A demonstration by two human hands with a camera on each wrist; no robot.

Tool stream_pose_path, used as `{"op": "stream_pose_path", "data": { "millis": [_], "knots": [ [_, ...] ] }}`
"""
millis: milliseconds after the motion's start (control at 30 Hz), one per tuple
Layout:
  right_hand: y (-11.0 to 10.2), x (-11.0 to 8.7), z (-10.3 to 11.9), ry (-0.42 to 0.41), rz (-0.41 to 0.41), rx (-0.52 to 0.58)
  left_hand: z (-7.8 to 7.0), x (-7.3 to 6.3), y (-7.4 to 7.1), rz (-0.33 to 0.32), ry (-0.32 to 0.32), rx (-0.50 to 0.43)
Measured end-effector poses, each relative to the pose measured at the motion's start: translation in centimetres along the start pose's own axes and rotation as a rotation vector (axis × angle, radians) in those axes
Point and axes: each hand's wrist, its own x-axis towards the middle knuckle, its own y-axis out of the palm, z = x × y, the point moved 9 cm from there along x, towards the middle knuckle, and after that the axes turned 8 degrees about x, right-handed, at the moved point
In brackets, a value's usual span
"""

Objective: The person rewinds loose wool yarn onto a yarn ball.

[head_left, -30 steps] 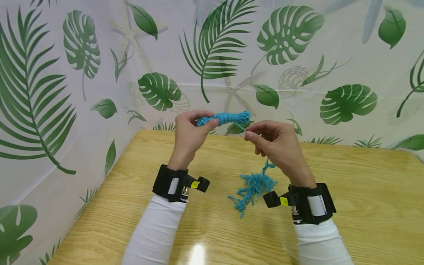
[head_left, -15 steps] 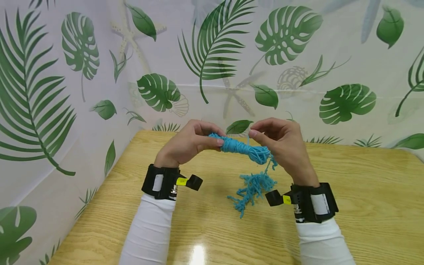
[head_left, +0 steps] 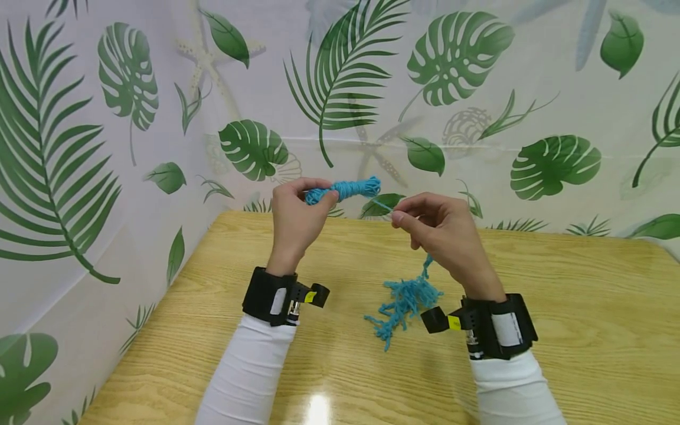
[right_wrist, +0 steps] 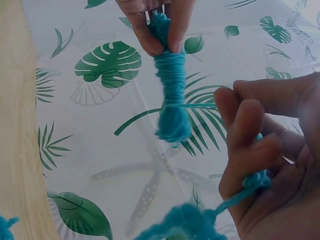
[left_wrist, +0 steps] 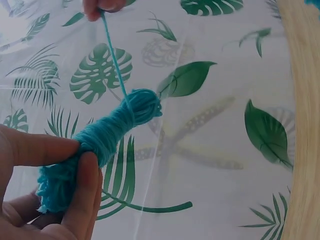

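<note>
A skein of blue yarn (head_left: 350,189), wrapped round its middle and looped at the ends, is held up above the far edge of the table. My left hand (head_left: 300,221) grips its left end between thumb and fingers. A single taut strand (left_wrist: 116,67) runs from the wrapped part to my right hand (head_left: 443,236), which pinches it between thumb and forefinger. In the right wrist view, a knotted tail of yarn (right_wrist: 190,220) passes through the right palm and hangs below. Under that hand, a tangled heap of blue yarn (head_left: 409,298) lies on the table.
The wooden table (head_left: 329,354) meets a leaf-printed white cloth (head_left: 372,118) at the back and left. Each wrist wears a black strap (head_left: 268,295) with a small camera arm sticking inward.
The left hand swings the skein down toward the right hand, then back up and left. The right hand stays nearly in place, pinching the strand, now drawn taut.
</note>
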Motion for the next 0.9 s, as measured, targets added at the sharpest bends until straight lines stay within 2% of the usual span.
{"op": "stream_pose_path", "data": {
  "millis": [33, 100, 200, 300, 400, 433, 500, 533, 600, 667, 700, 767, 833, 900],
  "knots": [
    [-0.1, 0.0, 0.1, -0.005, -0.009, -0.006, -0.1, 0.0, 0.0, 0.000, 0.019, 0.073],
    [-0.3, -0.1, 0.3, -0.018, -0.028, -0.011, -0.3, 0.0, 0.3, 0.047, 0.039, 0.144],
    [-0.8, -0.1, 0.5, -0.042, -0.064, -0.013, 0.0, -0.2, 1.1, 0.202, 0.009, 0.118],
    [-1.3, -0.1, 0.7, -0.063, -0.110, -0.001, 0.5, -0.6, 2.3, 0.411, -0.067, -0.051],
    [-1.8, -0.2, 0.6, -0.068, -0.151, 0.019, 0.5, -1.3, 3.3, 0.595, -0.139, -0.292],
    [-1.9, -0.2, 0.5, -0.065, -0.156, 0.029, 0.3, -1.5, 3.5, 0.635, -0.157, -0.380],
    [-1.9, -0.2, 0.2, -0.048, -0.152, 0.035, -0.1, -1.6, 3.7, 0.666, -0.180, -0.545],
    [-1.8, -0.2, 0.1, -0.039, -0.140, 0.033, -0.3, -1.6, 3.7, 0.657, -0.189, -0.622],
    [-1.4, -0.1, -0.1, -0.020, -0.097, 0.016, -0.5, -1.3, 3.5, 0.595, -0.206, -0.739],
    [-0.9, -0.1, -0.3, -0.005, -0.050, -0.007, -0.2, -0.8, 3.1, 0.483, -0.218, -0.780],
    [-0.7, -0.1, -0.4, 0.000, -0.029, -0.018, 0.0, -0.6, 2.9, 0.417, -0.218, -0.769],
    [-0.3, -0.1, -0.4, 0.007, 0.004, -0.039, 0.5, -0.3, 2.3, 0.287, -0.202, -0.672],
    [-0.1, -0.2, -0.3, 0.010, 0.015, -0.042, 0.9, -0.1, 1.6, 0.181, -0.159, -0.476],
    [-0.1, -0.2, -0.2, 0.009, 0.016, -0.047, 0.8, -0.1, 1.1, 0.117, -0.103, -0.263]
  ]
}}
